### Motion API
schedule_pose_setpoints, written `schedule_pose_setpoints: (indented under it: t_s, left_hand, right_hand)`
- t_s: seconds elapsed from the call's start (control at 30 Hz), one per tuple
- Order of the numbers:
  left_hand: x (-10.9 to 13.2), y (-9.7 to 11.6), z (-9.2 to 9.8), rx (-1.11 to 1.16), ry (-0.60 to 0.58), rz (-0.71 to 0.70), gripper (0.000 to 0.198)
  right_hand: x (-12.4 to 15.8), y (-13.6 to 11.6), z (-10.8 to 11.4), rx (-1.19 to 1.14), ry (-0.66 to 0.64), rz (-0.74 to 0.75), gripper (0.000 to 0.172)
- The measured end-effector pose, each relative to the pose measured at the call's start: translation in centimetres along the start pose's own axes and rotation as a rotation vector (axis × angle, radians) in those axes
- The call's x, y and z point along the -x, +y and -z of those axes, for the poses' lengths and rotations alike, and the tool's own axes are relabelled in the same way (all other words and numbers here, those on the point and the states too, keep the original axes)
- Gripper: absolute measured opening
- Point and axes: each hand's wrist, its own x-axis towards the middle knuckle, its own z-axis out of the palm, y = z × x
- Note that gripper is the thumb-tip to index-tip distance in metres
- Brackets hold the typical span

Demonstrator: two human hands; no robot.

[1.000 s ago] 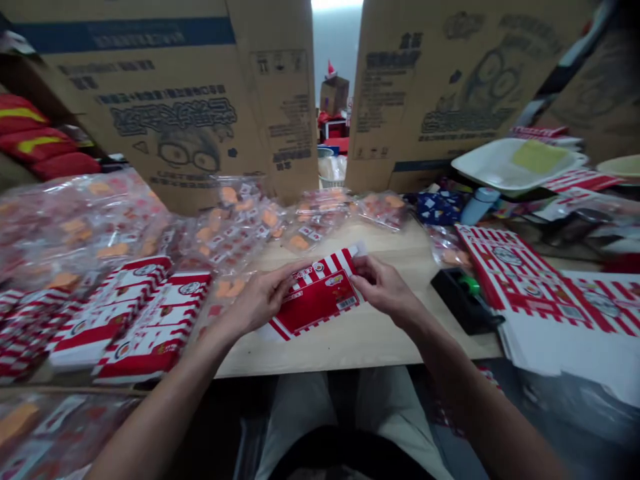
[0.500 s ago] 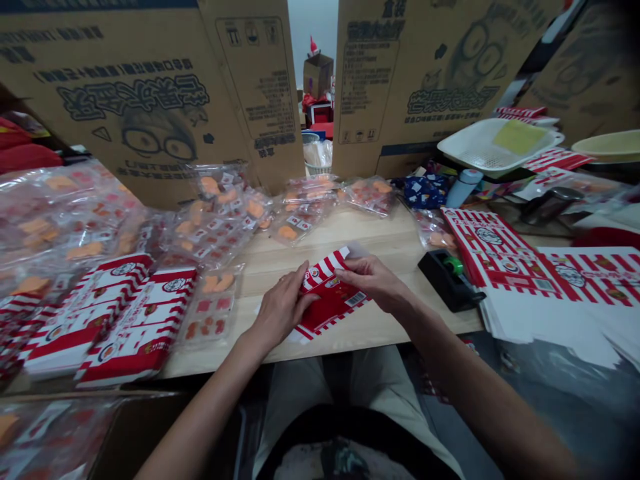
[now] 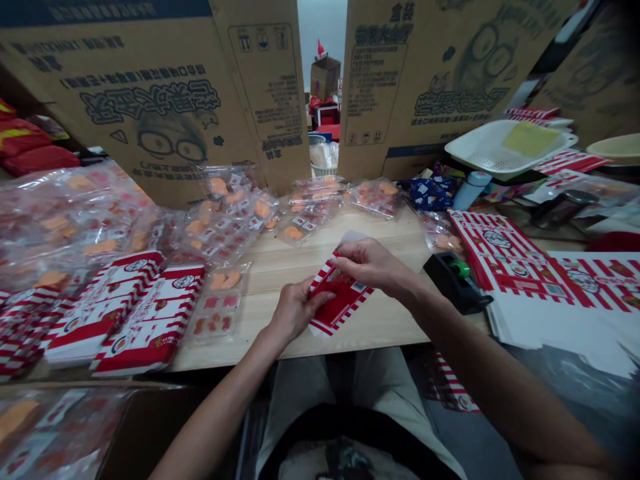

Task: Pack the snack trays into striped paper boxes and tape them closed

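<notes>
A small red-and-white striped paper box (image 3: 341, 298) is held above the wooden table (image 3: 295, 327), tilted and partly folded. My left hand (image 3: 300, 310) grips its lower left side. My right hand (image 3: 373, 261) pinches its top edge, where a pale translucent flap (image 3: 353, 237) sticks out. The fingers hide part of the box. Next to my left hand lies a clear tray of orange and red sweets (image 3: 217, 307), and flat striped boxes (image 3: 125, 313) are stacked further left.
Clear bags of orange sweets (image 3: 220, 217) line the table's far side. A black tape dispenser (image 3: 456, 283) and large striped printed sheets (image 3: 510, 257) lie on the right. Cardboard cartons (image 3: 150, 87) stand behind, and a white plastic basket (image 3: 505, 148) sits at the back right.
The box has turned more upright and moved slightly up and right. My right hand has shifted onto its top edge, and my left hand has closed around its lower side.
</notes>
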Motion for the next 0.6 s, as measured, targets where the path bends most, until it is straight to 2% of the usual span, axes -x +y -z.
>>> schedule_pose_setpoints:
  t_s: [0.03, 0.1, 0.13, 0.17, 0.2, 0.27, 0.3, 0.37, 0.5, 0.6]
  left_hand:
    - [-0.2, -0.1, 0.4, 0.084, 0.028, 0.041, 0.034]
    - [-0.7, -0.1, 1.2, 0.199, 0.177, 0.088, 0.037]
    - [-0.8, 0.0, 1.5, 0.236, 0.264, 0.096, 0.038]
    - [-0.9, 0.1, 1.6, 0.256, 0.33, 0.099, 0.038]
    - [-1.0, 0.2, 1.5, 0.262, 0.367, 0.094, 0.038]
    - [-0.8, 0.6, 0.7, 0.233, 0.369, 0.04, 0.035]
    - [-0.7, 0.8, 0.0, 0.196, 0.352, -0.01, 0.033]
    - [-0.2, 1.1, -1.4, 0.121, 0.316, -0.113, 0.028]
    - [0.7, 1.6, -3.6, 0.072, 0.239, -0.164, 0.028]
    - [1.0, 2.0, -4.2, 0.104, 0.182, -0.182, 0.028]
  right_hand:
    - [0.1, -0.1, 0.4, 0.114, 0.15, 0.071, 0.024]
    - [0.3, 0.5, 1.0, 0.219, 0.501, 0.121, 0.016]
    - [0.3, 1.2, 1.0, 0.187, 0.629, 0.086, 0.021]
    - [0.3, 2.1, 0.7, 0.1, 0.696, 0.019, 0.027]
    - [0.2, 3.1, 0.2, -0.032, 0.706, -0.06, 0.035]
    - [-0.2, 5.1, -1.4, -0.365, 0.635, -0.212, 0.05]
    - [-0.5, 6.0, -2.4, -0.522, 0.609, -0.253, 0.056]
    - [-1.3, 7.2, -3.9, -0.739, 0.64, -0.27, 0.06]
    - [-2.5, 8.0, -4.5, -0.834, 0.839, -0.24, 0.053]
    - [-3.0, 7.7, -3.8, -0.856, 0.909, -0.234, 0.045]
